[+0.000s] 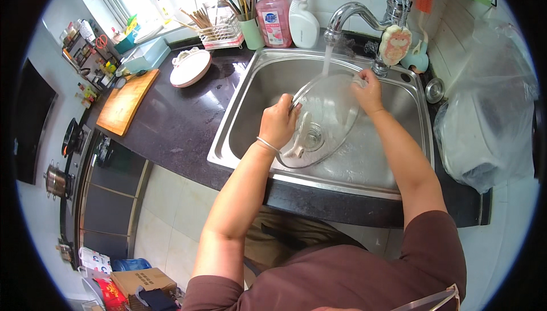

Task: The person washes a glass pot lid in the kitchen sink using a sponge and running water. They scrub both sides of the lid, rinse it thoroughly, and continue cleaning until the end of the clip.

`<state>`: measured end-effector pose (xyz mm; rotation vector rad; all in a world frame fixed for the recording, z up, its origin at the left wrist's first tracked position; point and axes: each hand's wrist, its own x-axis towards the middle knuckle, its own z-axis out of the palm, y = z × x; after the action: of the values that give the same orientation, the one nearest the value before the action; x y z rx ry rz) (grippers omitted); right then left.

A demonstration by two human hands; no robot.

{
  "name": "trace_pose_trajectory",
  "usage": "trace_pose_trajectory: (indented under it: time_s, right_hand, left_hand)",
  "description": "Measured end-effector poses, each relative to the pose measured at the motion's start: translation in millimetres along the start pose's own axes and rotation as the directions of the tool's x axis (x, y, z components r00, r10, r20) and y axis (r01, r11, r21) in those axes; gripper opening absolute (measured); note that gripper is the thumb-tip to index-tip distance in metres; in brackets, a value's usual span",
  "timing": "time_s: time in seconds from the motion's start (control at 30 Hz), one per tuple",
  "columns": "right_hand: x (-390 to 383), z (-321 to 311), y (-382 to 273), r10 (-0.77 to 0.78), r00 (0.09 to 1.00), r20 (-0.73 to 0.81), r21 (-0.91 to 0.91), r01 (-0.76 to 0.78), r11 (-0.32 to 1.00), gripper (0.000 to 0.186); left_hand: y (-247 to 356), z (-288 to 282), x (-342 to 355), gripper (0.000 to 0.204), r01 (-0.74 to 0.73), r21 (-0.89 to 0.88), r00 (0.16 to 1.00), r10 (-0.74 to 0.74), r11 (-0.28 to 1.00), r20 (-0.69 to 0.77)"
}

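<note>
Over the sink (233,134) I hold a clear glass lid (333,123) tilted under the running tap (350,11). The water stream meets the lid near its far edge. My left hand (279,122) is closed round the rim on the left side. On the far right edge my right hand (369,91) pinches the rim; something pale shows at its fingertips, too blurred to name. A pale handle-like piece (301,134) shows at the lid's left part, and the drain (313,137) is seen through the glass.
Behind the sink stand a pink pump bottle (273,17), a white spray bottle (303,20) and a green utensil cup (251,33). A white dish (191,67) and a wooden cutting board (128,101) lie on the dark counter to the left. Plastic-covered items (484,111) stand right.
</note>
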<state>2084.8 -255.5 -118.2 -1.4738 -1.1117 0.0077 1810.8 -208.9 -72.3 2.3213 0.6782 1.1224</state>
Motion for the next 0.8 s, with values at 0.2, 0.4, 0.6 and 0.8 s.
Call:
trace_pose_trajectory:
  time_s: [0.2,0.4,0.6,0.8]
  right_hand:
    - [-3,9,-37,-0.107,0.994,-0.037,0.01,0.107,0.994,0.022]
    - [-15,29,-130,-0.737,0.633,0.237,0.043,0.751,0.659,0.03]
    - [-10,30,-114,-0.673,0.709,0.211,-0.011,0.69,0.724,0.03]
    - [11,-3,-27,-0.243,0.968,0.064,-0.256,0.251,0.934,0.021]
  left_hand:
    - [-10,-8,-3,0.013,0.144,-0.121,0.985,-0.131,0.982,0.11]
    - [-15,-13,-1,0.01,0.279,-0.144,0.947,-0.246,0.95,0.208]
    - [-1,-12,1,0.021,0.1,0.103,0.988,-0.11,0.99,0.106]
    - [-4,-5,2,0.021,0.066,0.105,0.997,-0.07,0.992,0.04]
